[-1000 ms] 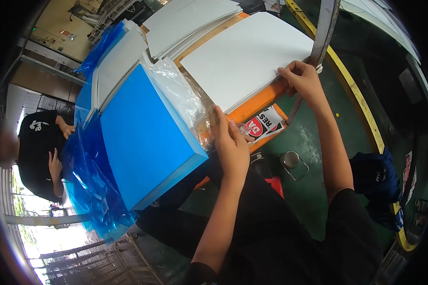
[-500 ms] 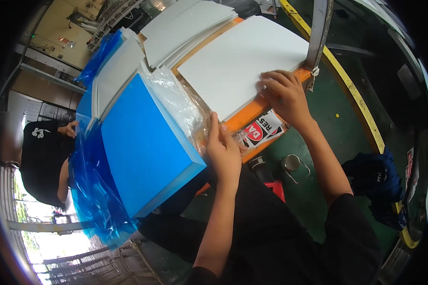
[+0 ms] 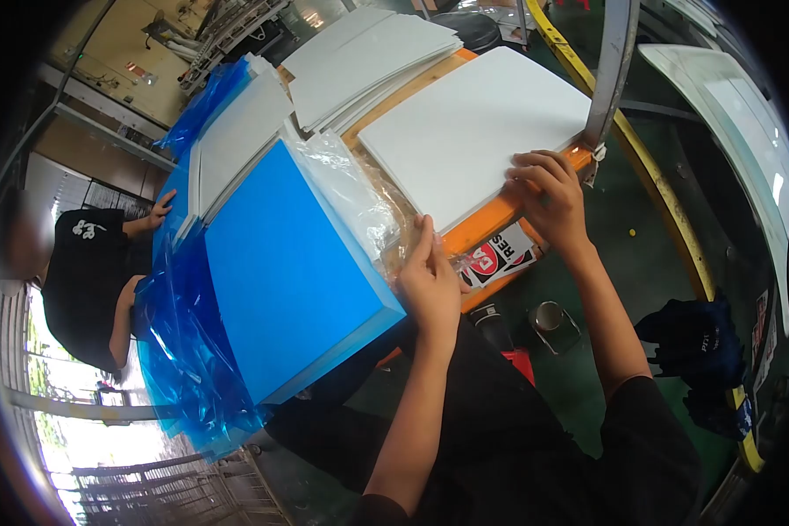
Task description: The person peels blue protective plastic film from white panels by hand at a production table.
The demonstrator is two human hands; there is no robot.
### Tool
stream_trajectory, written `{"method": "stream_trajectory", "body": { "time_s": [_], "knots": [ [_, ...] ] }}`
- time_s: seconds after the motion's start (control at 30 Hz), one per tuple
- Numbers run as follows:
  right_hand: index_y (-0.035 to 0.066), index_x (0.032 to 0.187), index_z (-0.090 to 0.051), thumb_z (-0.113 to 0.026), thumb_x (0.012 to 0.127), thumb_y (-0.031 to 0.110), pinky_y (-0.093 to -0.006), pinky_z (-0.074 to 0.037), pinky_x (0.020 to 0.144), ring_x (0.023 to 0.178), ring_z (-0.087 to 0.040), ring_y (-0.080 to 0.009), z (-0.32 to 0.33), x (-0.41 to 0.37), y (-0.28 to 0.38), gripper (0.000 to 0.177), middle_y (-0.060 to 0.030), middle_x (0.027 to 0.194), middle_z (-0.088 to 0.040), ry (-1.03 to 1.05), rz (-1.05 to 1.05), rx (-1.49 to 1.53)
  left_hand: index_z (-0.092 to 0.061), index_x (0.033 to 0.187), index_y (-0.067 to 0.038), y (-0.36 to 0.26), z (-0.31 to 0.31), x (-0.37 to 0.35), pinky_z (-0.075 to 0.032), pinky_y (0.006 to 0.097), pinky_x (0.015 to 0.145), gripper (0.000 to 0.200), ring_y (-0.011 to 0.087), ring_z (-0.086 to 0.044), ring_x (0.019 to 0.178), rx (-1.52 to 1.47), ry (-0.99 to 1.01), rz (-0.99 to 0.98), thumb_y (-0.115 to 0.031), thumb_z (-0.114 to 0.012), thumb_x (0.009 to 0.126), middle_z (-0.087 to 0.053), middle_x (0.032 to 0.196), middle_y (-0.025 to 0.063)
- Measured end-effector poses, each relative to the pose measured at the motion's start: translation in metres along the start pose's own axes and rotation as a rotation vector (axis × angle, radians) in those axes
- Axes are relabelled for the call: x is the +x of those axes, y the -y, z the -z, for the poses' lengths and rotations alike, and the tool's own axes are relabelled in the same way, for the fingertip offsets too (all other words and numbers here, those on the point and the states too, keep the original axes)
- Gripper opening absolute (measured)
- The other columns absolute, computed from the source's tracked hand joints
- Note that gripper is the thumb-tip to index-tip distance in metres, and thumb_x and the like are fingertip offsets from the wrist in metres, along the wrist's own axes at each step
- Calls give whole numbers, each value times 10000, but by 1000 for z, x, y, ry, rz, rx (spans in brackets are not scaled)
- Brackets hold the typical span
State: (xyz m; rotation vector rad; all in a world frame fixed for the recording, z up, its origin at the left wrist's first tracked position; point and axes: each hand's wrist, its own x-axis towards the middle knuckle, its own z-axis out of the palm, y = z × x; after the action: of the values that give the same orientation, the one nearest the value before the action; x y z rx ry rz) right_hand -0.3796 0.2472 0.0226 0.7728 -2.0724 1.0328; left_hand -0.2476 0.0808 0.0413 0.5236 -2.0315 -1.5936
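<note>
A stack of white sheets [image 3: 478, 123] lies on an orange-edged table [image 3: 491, 221]. My left hand [image 3: 431, 294] is at the stack's near left corner, its index finger stretched up along the corner and the other fingers bent. My right hand [image 3: 552, 200] rests its slightly curled, spread fingertips at the near edge of the same stack. No sheet is seen gripped in either hand. Crumpled clear plastic [image 3: 359, 197] lies just left of my left hand. Beyond it stands a thick block of sheets with a bright blue top [image 3: 298, 272].
More white sheet stacks [image 3: 368, 66] lie at the back. Loose blue film [image 3: 188, 337] hangs at the left, where another person in black [image 3: 88, 280] has a hand on a stack. A metal post [image 3: 612, 74] rises at the table's right corner. A metal can [image 3: 549, 316] stands on the green floor.
My view has shifted, moving the scene right and slightly down. Both hands keep nearly the same places at the white stack. The other person's hand has moved farther up along the left stack.
</note>
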Motion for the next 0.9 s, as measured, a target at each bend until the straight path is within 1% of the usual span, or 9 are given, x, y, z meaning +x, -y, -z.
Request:
{"method": "stream_trajectory", "body": {
  "time_s": [0.1,0.13,0.27,0.5,0.53,0.6,0.7,0.83,0.9],
  "knots": [
    [77,975,-736,-799,813,77,-414,-524,933,1125,-638,-300,-1,0,1,173,-64,1114,-724,-11,7,-4,-594,1377,53,3,2,2,-490,240,436,364,104,-625,506,-8,15,-12,-121,-555,1060,-615,1410,199],
    [72,975,-732,-795,812,64,-416,-522,939,1140,-635,-310,-2,-1,1,175,-69,1112,-722,-10,-6,5,-620,1356,31,3,3,2,-550,241,446,339,184,-749,717,31,23,-22,-69,-550,1040,-598,1416,220],
    [65,967,-723,-793,808,41,-418,-519,948,1151,-634,-312,-2,2,5,176,-79,1116,-717,-24,-16,26,-634,1340,33,-3,6,2,-540,261,456,326,171,-707,589,102,42,31,-65,-545,1042,-617,1388,233],
    [54,1006,-739,-790,814,29,-425,-505,1001,1227,-613,-329,-5,-9,13,200,-95,1185,-711,-76,-73,18,-577,1422,-11,-7,9,-2,-476,278,387,385,132,-593,440,170,30,-8,-67,-555,1042,-693,773,126],
    [56,1030,-747,-784,827,28,-432,-496,1028,1259,-599,-336,-8,-11,12,208,-110,1228,-699,-93,-85,44,-565,1430,-3,-10,11,-1,-596,327,631,423,221,-729,677,158,73,136,-26,-575,1007,-740,966,193],
    [59,1098,-751,-770,855,28,-445,-472,1078,1310,-572,-346,-15,-23,6,246,-138,1310,-669,-110,-112,74,-557,1414,37,23,8,3,-260,508,1221,508,383,-519,1376,311,-25,-288,61,-611,910,-591,1402,263],
    [32,1235,-696,-746,895,33,-460,-434,1124,1345,-546,-355,-26,-20,3,344,-173,1390,-623,-211,-78,-23,-487,1496,-9,23,14,-5,-400,490,1120,540,413,-539,1328,516,-146,-579,-80,-636,982,-566,1429,258],
    [-13,1399,-553,-684,963,40,-394,-432,1109,1312,-557,-286,-34,-25,20,458,-168,1428,-583,-242,-319,161,-330,1583,-38,3,27,-44,-426,413,1126,589,384,-400,1453,138,103,-300,-84,-546,1036,-415,1580,216],
    [-22,1390,-544,-655,999,61,-358,-454,1089,1314,-551,-262,-33,-19,46,415,-159,1424,-580,-168,-312,36,-401,1568,-108,-8,53,-66,-555,368,948,556,346,-668,1188,161,229,-220,-107,-570,1038,-567,1465,182]
  ]
}}
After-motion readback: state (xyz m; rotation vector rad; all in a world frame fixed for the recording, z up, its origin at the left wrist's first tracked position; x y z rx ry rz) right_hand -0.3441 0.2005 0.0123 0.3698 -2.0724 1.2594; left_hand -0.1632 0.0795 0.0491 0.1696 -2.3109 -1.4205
